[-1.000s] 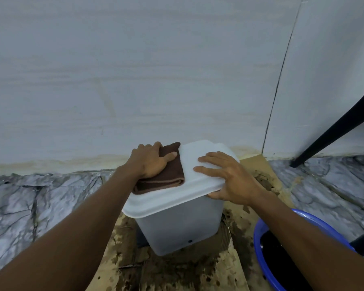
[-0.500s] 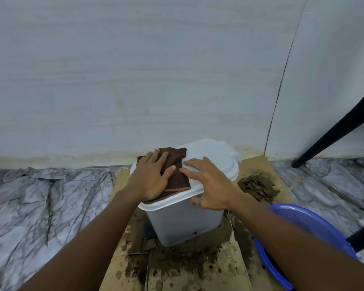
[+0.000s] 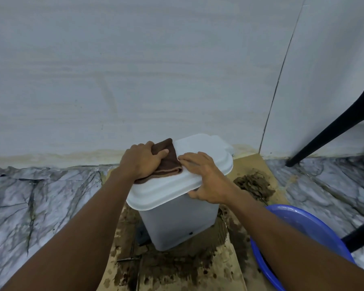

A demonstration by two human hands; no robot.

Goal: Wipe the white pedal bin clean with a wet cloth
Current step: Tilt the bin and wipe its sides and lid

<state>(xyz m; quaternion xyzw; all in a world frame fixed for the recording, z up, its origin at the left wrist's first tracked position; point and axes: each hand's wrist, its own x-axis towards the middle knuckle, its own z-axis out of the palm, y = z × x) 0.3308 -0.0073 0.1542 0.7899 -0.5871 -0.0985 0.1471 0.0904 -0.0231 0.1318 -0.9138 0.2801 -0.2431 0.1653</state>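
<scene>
The white pedal bin [image 3: 177, 223] stands on wet, stained cardboard with its lid [image 3: 200, 156] closed. A folded brown cloth [image 3: 168, 162] lies on the lid's left half. My left hand [image 3: 142, 160] presses down on the cloth, fingers curled over its far edge. My right hand [image 3: 206, 177] rests on the lid's right front, fingers flat on top and thumb hooked under the rim, its fingertips touching the cloth.
The cardboard sheet [image 3: 177, 269] covers the marble floor against a pale wall. A clump of brown dirt [image 3: 252, 183] lies right of the bin. A blue basin [image 3: 303, 234] sits at the lower right, with black chair legs [image 3: 332, 131] beyond it.
My left hand has slid the cloth across the lid's left side, out toward the near left edge and back. My right hand shifted on the lid, staying on its right front.
</scene>
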